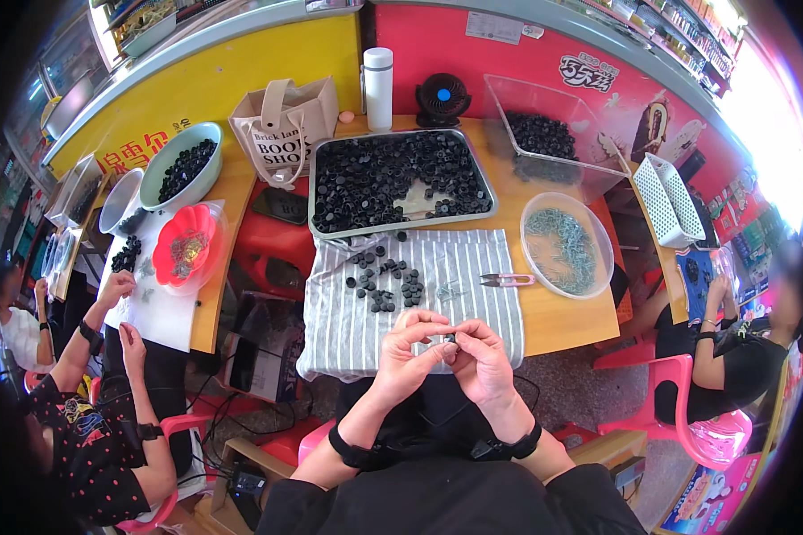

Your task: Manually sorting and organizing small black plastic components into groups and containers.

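In front of me my left hand (407, 354) and my right hand (484, 364) meet over the near edge of a grey striped cloth (473, 259). Both are closed in a pinch around one small black cap-like piece (451, 338), mostly covered by the fingertips. Beyond my left hand, several similar round black pieces (384, 283) lie loose on the cloth. A small heap of thin greyish pieces (451, 292) lies just past my fingers. To the right is a pair of thread snips (509, 280) with a pinkish handle, beside a round clear tub (605, 267) of thin grey-green pieces.
A metal tray (401, 234) full of black pieces stands behind the cloth, with a white bottle (378, 89), a fan (442, 100) and a canvas bag (308, 116) behind it. A clear bin (589, 169) is back right. People work at tables on both sides.
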`<action>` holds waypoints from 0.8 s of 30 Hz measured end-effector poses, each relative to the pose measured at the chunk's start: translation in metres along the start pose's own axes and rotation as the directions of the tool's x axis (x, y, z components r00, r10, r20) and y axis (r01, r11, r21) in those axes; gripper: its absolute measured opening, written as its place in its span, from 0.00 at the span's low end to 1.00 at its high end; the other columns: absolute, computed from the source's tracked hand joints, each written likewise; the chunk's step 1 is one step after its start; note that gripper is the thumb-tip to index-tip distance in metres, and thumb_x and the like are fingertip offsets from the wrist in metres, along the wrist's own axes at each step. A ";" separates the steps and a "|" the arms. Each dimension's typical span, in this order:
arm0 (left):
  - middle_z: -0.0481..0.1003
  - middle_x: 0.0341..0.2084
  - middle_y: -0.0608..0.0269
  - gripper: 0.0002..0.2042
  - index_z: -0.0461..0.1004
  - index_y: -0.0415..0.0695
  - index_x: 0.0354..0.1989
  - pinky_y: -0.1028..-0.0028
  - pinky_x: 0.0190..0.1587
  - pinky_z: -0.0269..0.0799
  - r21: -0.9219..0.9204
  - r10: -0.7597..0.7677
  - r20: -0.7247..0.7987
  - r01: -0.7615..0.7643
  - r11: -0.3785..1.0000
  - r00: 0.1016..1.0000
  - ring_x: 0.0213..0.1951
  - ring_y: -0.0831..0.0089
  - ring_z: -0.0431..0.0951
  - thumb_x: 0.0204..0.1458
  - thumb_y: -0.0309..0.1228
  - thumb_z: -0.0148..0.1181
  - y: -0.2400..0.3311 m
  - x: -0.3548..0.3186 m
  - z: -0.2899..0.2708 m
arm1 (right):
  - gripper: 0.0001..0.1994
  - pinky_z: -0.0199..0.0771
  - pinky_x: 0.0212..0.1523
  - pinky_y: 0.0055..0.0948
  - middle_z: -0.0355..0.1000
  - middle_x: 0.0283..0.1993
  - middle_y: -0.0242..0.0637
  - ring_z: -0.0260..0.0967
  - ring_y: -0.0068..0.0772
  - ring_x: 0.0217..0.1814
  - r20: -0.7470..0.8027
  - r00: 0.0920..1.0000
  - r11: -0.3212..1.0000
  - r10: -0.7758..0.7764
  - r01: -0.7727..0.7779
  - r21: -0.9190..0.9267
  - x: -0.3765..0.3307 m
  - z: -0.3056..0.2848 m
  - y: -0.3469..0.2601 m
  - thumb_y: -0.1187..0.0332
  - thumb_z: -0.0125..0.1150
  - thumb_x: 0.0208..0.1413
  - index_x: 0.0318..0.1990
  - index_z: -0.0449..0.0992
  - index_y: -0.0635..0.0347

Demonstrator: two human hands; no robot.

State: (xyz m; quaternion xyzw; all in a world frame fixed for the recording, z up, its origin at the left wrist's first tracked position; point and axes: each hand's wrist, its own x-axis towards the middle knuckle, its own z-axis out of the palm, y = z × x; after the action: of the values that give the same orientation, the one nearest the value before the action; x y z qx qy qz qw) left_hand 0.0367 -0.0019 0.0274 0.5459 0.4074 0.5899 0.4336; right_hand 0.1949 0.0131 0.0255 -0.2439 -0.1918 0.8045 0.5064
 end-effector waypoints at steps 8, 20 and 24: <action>0.77 0.43 0.57 0.07 0.83 0.36 0.40 0.73 0.51 0.70 -0.472 -0.185 -0.031 0.149 0.869 0.982 0.46 0.72 0.75 0.53 0.18 0.65 -0.006 0.001 0.003 | 0.10 0.71 0.38 0.21 0.74 0.38 0.32 0.71 0.20 0.37 0.001 0.967 0.917 -0.255 0.242 -0.317 -0.005 0.010 0.007 0.83 0.62 0.57 0.45 0.78 0.61; 0.75 0.50 0.56 0.08 0.82 0.37 0.44 0.72 0.54 0.69 -0.597 -0.319 0.139 0.336 0.728 0.938 0.51 0.71 0.74 0.57 0.23 0.63 -0.016 -0.003 -0.005 | 0.11 0.71 0.40 0.18 0.70 0.44 0.35 0.68 0.20 0.41 0.336 0.759 0.360 -0.558 0.586 -0.726 0.002 0.011 0.013 0.87 0.62 0.54 0.43 0.78 0.64; 0.72 0.55 0.57 0.13 0.80 0.39 0.51 0.73 0.55 0.68 -0.537 -0.202 0.137 0.244 0.807 0.970 0.57 0.72 0.69 0.58 0.24 0.62 -0.009 -0.003 0.000 | 0.11 0.71 0.41 0.19 0.71 0.45 0.36 0.68 0.19 0.41 0.307 0.751 0.334 -0.584 0.568 -0.752 0.005 0.010 0.015 0.86 0.62 0.56 0.44 0.77 0.64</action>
State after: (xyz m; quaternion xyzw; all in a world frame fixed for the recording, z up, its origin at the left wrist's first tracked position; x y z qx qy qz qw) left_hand 0.0371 -0.0020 0.0184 0.3677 0.2658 0.6065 0.6529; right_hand 0.1763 0.0103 0.0243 -0.3701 -0.6054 0.3888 0.5876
